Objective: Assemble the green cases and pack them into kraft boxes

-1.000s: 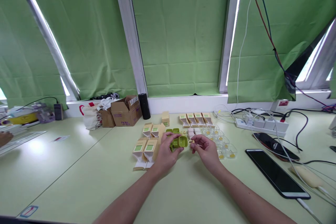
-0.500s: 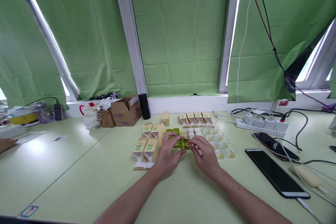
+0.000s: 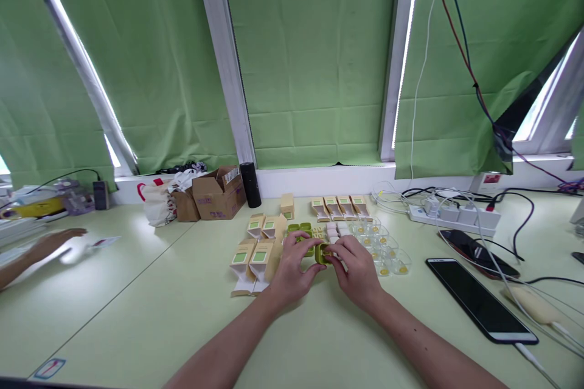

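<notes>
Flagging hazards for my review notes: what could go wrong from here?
The small green container might slip: the left hand seems only to pinch it, with the right hand at its edge. The clear containers beside the right hand could get knocked by a sideways move. The flapped cartons near the left hand could likewise be nudged.
</notes>
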A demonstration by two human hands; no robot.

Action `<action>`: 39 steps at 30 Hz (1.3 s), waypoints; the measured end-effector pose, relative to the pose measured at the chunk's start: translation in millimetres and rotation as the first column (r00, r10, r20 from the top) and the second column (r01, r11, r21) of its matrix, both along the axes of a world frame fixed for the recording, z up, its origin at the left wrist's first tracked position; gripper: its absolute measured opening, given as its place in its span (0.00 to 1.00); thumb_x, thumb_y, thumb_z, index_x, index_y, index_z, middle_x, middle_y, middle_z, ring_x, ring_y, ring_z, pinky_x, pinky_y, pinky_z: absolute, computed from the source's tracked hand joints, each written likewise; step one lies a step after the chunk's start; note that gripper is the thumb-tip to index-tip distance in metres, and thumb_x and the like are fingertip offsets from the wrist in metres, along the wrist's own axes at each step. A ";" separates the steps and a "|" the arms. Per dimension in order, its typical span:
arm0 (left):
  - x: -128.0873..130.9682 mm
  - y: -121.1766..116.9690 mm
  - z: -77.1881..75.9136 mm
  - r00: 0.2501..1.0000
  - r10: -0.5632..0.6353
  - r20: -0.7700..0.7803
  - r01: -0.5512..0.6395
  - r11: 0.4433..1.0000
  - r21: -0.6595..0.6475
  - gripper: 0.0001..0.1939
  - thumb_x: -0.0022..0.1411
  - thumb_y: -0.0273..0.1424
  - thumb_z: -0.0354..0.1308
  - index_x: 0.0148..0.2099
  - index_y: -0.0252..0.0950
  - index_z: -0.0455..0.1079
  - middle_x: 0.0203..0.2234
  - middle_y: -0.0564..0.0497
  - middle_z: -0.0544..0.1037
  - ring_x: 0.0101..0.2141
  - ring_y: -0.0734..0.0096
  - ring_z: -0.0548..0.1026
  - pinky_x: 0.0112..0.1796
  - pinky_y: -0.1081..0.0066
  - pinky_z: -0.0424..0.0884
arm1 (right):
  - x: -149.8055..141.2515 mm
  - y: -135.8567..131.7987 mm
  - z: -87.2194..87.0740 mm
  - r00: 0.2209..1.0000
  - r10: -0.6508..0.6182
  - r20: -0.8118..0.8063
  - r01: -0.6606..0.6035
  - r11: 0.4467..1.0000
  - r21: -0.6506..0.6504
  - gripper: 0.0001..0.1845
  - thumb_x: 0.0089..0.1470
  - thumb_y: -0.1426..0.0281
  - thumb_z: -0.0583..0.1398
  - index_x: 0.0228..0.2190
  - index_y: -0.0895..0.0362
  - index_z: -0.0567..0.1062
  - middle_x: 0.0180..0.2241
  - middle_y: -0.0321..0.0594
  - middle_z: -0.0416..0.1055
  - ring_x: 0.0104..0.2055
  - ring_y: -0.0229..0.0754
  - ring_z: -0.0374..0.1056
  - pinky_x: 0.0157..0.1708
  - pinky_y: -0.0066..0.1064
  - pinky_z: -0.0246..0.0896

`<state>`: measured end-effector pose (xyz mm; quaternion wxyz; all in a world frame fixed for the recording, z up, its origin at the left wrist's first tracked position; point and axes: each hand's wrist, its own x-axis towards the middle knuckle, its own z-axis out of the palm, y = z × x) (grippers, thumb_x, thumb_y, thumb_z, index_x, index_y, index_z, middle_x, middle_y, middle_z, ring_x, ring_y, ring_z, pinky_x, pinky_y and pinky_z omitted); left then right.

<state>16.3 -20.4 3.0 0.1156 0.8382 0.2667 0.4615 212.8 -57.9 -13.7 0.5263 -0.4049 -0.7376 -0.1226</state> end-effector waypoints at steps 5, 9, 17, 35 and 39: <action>0.0 1.5 -2.1 1.000 -0.012 0.008 0.012 1.000 0.029 0.23 0.62 0.29 0.69 0.59 0.42 0.74 0.47 0.42 0.77 0.55 0.51 0.70 0.54 0.50 0.74 | 0.3 -1.1 2.6 0.997 -0.034 0.064 0.031 0.999 0.033 0.09 0.68 0.75 0.56 0.39 0.55 0.77 0.30 0.41 0.71 0.34 0.45 0.64 0.32 0.36 0.57; 0.1 0.6 -1.8 1.000 -0.009 -0.009 0.009 1.000 0.015 0.23 0.62 0.29 0.69 0.59 0.42 0.74 0.47 0.42 0.77 0.55 0.51 0.70 0.54 0.50 0.74 | 0.2 -0.3 1.6 0.995 -0.042 0.090 0.037 0.998 0.050 0.10 0.68 0.75 0.56 0.38 0.54 0.77 0.29 0.40 0.70 0.32 0.45 0.63 0.31 0.36 0.54; -0.7 -0.5 -0.6 1.000 -0.013 -0.027 0.013 1.000 0.010 0.23 0.62 0.29 0.69 0.58 0.42 0.74 0.48 0.42 0.77 0.55 0.51 0.70 0.54 0.50 0.74 | -0.4 0.6 0.9 0.994 -0.046 0.103 0.040 0.997 0.060 0.11 0.67 0.76 0.55 0.35 0.54 0.76 0.27 0.40 0.70 0.31 0.44 0.61 0.30 0.36 0.52; 0.6 -2.0 2.1 0.999 -0.030 -0.031 0.031 0.999 0.027 0.23 0.61 0.26 0.70 0.58 0.40 0.74 0.46 0.43 0.78 0.54 0.51 0.70 0.53 0.53 0.74 | 0.1 2.4 -2.0 0.994 -0.012 0.111 0.005 0.998 0.062 0.10 0.67 0.77 0.56 0.35 0.55 0.75 0.26 0.38 0.68 0.30 0.43 0.59 0.31 0.35 0.51; 0.0 0.4 -0.7 0.999 -0.042 -0.027 0.044 0.997 0.065 0.23 0.62 0.26 0.70 0.58 0.39 0.74 0.46 0.43 0.78 0.54 0.52 0.70 0.53 0.53 0.74 | -0.3 3.7 -2.1 0.995 0.002 0.102 -0.011 0.996 0.090 0.10 0.66 0.78 0.56 0.35 0.55 0.74 0.25 0.38 0.67 0.30 0.43 0.58 0.30 0.34 0.50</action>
